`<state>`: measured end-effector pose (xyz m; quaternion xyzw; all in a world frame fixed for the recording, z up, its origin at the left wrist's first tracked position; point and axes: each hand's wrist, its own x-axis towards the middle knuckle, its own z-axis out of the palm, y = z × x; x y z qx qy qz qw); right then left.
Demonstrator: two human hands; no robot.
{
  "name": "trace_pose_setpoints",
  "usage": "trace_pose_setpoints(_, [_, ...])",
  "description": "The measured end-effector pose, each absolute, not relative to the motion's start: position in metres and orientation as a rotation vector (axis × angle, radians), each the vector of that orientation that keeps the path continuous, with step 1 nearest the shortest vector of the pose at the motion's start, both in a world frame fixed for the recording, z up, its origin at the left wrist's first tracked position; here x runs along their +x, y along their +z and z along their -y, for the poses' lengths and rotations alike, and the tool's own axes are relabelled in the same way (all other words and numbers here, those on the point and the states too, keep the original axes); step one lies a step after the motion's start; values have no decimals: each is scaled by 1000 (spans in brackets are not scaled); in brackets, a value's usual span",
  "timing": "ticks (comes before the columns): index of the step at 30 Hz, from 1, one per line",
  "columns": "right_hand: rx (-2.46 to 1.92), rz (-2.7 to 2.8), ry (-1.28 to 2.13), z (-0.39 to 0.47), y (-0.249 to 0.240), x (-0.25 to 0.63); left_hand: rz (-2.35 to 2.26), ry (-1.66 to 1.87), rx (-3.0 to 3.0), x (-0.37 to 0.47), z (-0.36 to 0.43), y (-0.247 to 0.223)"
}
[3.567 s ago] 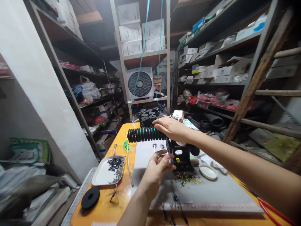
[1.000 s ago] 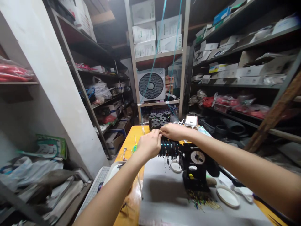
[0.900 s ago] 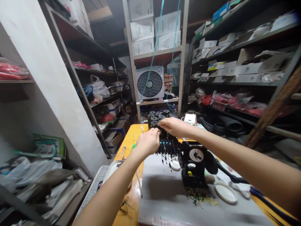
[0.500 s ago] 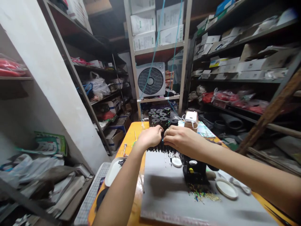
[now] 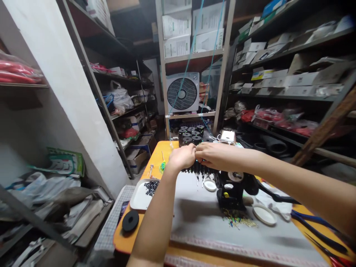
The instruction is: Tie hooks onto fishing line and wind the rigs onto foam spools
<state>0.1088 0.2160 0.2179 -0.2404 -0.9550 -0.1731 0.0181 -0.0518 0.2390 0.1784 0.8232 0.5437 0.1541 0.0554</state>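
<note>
Both hands meet at the far side of the table, in front of a cluster of black spools [image 5: 191,136]. My left hand [image 5: 182,157] is closed, its fingertips pressed together beside the right fingers. My right hand [image 5: 213,155] is closed too, with bent fingers hiding whatever lies between them. A row of dark pieces [image 5: 198,170] with thin ends hanging down shows just below the hands. A small black machine [image 5: 232,193] with a lever stands on the grey board [image 5: 194,218], under my right forearm. Tiny gold and coloured pins [image 5: 237,221] lie scattered before it.
A white tray [image 5: 137,200] of small black pieces and a black disc [image 5: 130,221] sit at left. White lids [image 5: 264,215], blue-handled pliers [image 5: 314,222] and a white box [image 5: 228,136] are at right. A fan [image 5: 182,92] and loaded shelves [image 5: 280,92] surround the table.
The view has shifted slightly, bringing more of the tray, the disc and the pliers into sight. My hands stay together by the spools, with the right hand and forearm a little higher.
</note>
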Motion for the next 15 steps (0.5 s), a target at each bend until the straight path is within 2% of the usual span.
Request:
trace_pose_setpoints(5, [-833, 2999, -464, -223, 226, 113, -1654, 492, 2518, -52, -237, 178])
trace_pose_setpoints(15, [-1150, 2899, -600, -210, 210, 96, -1656, 509, 2495, -51, -236, 178])
